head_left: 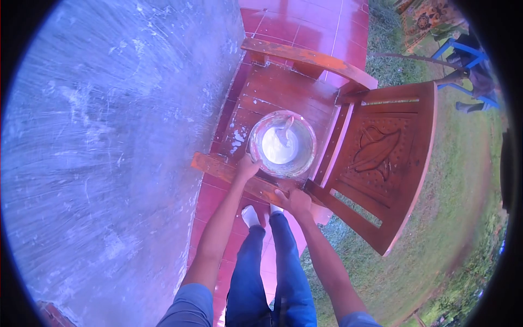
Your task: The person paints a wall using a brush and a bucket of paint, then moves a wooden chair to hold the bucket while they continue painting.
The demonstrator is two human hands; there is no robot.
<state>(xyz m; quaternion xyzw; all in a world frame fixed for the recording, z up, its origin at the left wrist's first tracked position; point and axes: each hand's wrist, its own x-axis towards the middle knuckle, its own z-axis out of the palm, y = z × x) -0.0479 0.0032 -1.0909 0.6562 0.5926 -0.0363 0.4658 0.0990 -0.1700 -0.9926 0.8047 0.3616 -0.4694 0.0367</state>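
Note:
A wooden chair [272, 87] with a carved backrest [376, 147] stands in front of me. On its seat sits a round bucket [283, 169] of white paint [275, 150], and a paintbrush [286, 126] rests inside, its lower end in the paint. My left hand [248, 167] is closed at the bucket's near-left rim, just over the near armrest [218, 166]; its fingertips are partly hidden. Farther right, my right hand [297, 204] is wrapped round that same armrest near the backrest, thumb on top.
A grey, streaky wall [120, 136] rises on the left, close to the chair's front. Red tiles [305, 24] cover the floor under the chair and my feet. Grass [436, 207] lies beyond the backrest. A blue metal frame [444, 49] stands at the upper right.

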